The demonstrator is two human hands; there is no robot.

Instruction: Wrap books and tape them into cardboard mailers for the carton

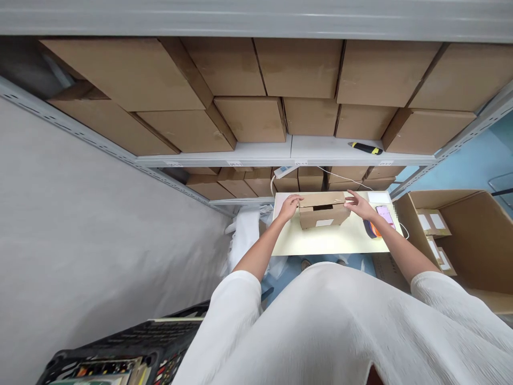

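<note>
A small brown cardboard box point(308, 218) rests on the pale yellow tabletop point(328, 246), a white label on its front and a dark patch at the front edge of its lid. My left hand point(289, 207) holds the box at its upper left corner, fingers bent against the edge. On the opposite side, my right hand point(358, 206) grips the upper right corner between thumb and fingers. A phone point(385, 216) with a lit screen lies near my right forearm. Beside it is an orange and dark blue object point(372, 230), partly covered by that arm.
Cardboard boxes point(298, 67) fill the grey shelf rack above the table. A black and yellow utility knife point(365, 148) lies on the shelf. At right, a large open carton point(473, 230) holds several labelled boxes. A black crate point(108, 353) stands lower left, near the wall.
</note>
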